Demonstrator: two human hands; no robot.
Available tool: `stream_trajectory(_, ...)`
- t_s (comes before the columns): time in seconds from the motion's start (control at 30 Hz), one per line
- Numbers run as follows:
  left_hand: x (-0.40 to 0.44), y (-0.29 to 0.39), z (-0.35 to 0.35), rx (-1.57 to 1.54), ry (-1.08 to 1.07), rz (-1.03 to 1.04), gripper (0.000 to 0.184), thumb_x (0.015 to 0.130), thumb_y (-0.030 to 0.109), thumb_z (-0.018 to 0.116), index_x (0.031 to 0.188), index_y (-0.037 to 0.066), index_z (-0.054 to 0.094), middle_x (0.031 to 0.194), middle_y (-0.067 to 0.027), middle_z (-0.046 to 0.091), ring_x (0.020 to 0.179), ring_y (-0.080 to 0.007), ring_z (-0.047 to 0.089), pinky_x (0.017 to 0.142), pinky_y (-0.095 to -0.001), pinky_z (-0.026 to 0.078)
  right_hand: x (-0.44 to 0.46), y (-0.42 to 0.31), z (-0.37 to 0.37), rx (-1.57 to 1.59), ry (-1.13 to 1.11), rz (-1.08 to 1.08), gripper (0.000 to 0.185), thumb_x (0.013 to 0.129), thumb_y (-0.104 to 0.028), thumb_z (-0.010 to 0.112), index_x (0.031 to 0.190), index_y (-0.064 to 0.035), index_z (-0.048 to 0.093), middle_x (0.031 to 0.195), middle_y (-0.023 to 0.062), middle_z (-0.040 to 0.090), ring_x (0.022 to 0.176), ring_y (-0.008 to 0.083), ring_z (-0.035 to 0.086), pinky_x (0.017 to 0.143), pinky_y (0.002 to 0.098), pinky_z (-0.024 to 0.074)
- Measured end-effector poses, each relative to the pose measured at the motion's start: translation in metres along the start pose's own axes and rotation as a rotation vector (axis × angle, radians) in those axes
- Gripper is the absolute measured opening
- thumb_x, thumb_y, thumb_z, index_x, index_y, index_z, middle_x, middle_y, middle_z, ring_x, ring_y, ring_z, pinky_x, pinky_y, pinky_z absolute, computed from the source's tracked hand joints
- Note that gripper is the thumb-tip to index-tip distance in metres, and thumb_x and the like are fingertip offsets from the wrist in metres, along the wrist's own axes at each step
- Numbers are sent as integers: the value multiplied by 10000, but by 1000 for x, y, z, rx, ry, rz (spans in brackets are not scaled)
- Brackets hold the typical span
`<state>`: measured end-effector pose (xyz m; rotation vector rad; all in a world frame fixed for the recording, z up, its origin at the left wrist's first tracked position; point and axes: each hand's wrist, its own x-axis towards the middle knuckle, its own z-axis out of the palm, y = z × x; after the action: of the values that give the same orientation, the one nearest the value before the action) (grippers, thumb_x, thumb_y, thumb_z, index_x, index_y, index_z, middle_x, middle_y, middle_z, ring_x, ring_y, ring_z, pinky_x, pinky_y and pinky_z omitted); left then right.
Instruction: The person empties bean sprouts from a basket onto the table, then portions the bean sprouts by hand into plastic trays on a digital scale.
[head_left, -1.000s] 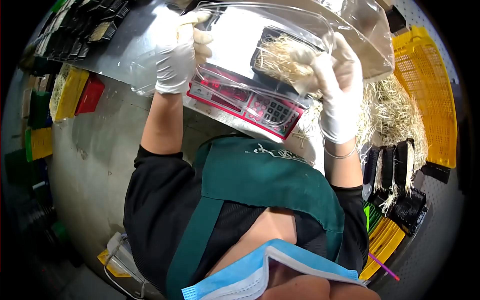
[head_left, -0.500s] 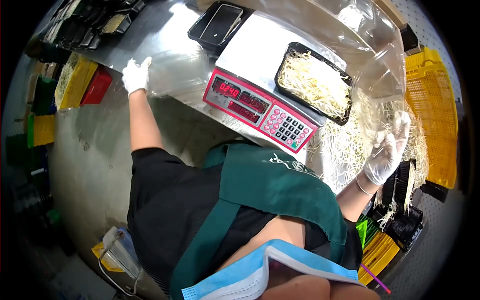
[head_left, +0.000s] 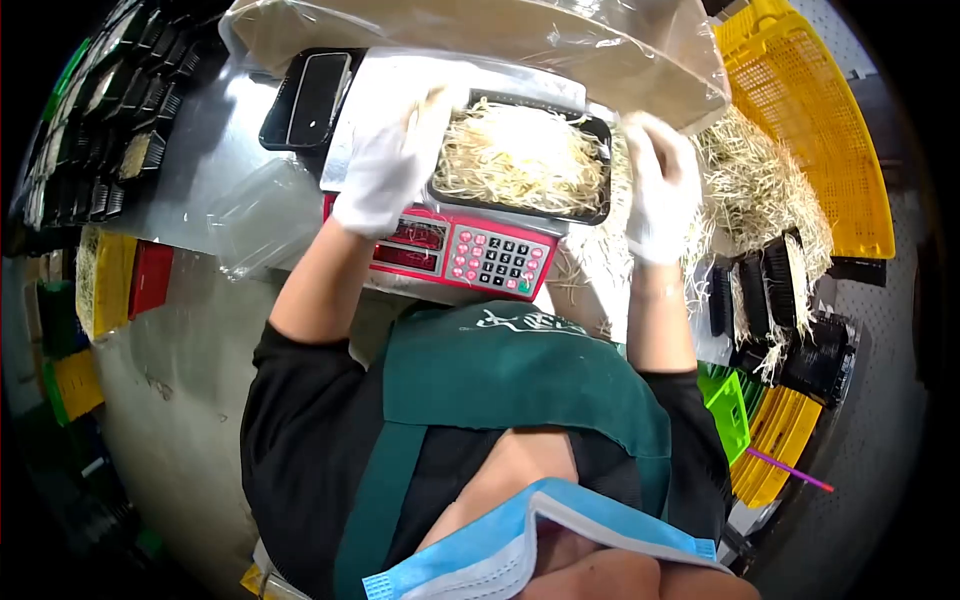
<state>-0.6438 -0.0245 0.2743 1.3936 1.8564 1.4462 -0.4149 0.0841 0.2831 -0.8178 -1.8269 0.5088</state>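
Observation:
A black tray filled with pale bean sprouts rests on the platform of a red-framed digital scale. My left hand, in a white glove, is at the tray's left end with its fingers extended beside the rim. Glare blurs the fingertips, so contact is unclear. Just past the right end is my gloved right hand, fingers bent, with a gap between thumb and fingers; I see nothing in it. My left wrist partly covers the scale's display.
Left of the scale are a black tray with a phone and a clear plastic bag. Loose sprouts heap at the right, by a yellow basket and black trays. Stacked black trays fill the far left.
My left hand has moved right, from the table edge to the filled tray's left end. My right hand has come left from the loose sprouts to the tray's right end. The view has shifted.

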Motion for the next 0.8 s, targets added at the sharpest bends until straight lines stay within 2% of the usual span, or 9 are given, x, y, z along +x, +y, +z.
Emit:
stream_trajectory(0.07,30,-14,16,82,77,244,320,942,232,464,1172,41,578,1089,-136,629,1007,-289,588,893,-334,447,17,25,21,215,-21,225,184,821,-102,681,980,-17,644,891,30,647,782,112,586,750,245,473)
stream_trajectory(0.13,40,-57,30,359,82,208,346,938,249,467,1199,40,556,1153,-148,592,1059,-290,557,914,-336,430,20,76,33,123,-277,233,104,807,-89,659,863,-1,659,754,28,635,687,106,563,668,233,451)
stream_trajectory(0.2,48,-69,34,633,81,155,374,934,266,471,1225,40,535,1217,-160,555,1111,-290,526,936,-337,413,10,61,36,434,-230,484,129,840,-116,616,839,6,658,743,-12,619,711,51,528,661,222,441)
stream_trajectory(0.27,45,-60,32,204,-26,-198,410,916,253,516,1261,32,495,1282,-164,499,1155,-269,483,951,-334,398,9,61,36,587,-274,607,152,849,-130,609,874,11,658,770,-2,620,724,58,527,670,223,438)
stream_trajectory(0.33,37,-60,41,-190,124,-176,384,907,254,539,1208,15,541,1188,-132,568,1069,-222,531,912,-314,423,2,61,33,599,-291,675,164,851,-139,608,885,13,658,780,3,619,728,64,526,673,225,436)
stream_trajectory(0.67,29,-40,26,-304,60,-219,338,917,245,532,1137,-6,585,1076,-109,611,991,-180,552,872,-298,438,2,59,22,368,-288,631,246,844,-232,650,796,9,638,750,38,617,709,106,532,667,253,433)
stream_trajectory(0.73,14,-21,-2,-280,-35,-471,285,914,213,541,1079,-5,620,867,-59,642,793,-130,587,701,-245,469,-5,24,-16,-5,-524,674,282,847,-261,660,775,10,634,708,31,610,678,93,525,636,246,424)
stream_trajectory(0.77,6,-39,-21,-191,-160,-519,278,910,236,561,1037,0,638,743,-19,629,616,-79,555,533,-185,417,-14,16,-29,245,-578,787,288,851,-273,659,780,6,644,689,25,608,657,82,522,617,242,419)
stream_trajectory(0.8,-11,-38,-29,-369,-243,-546,208,881,225,590,796,41,636,664,-13,630,499,-41,499,459,-173,381,-23,10,-37,499,-626,900,294,855,-284,659,785,1,654,669,20,606,636,72,519,598,238,413)
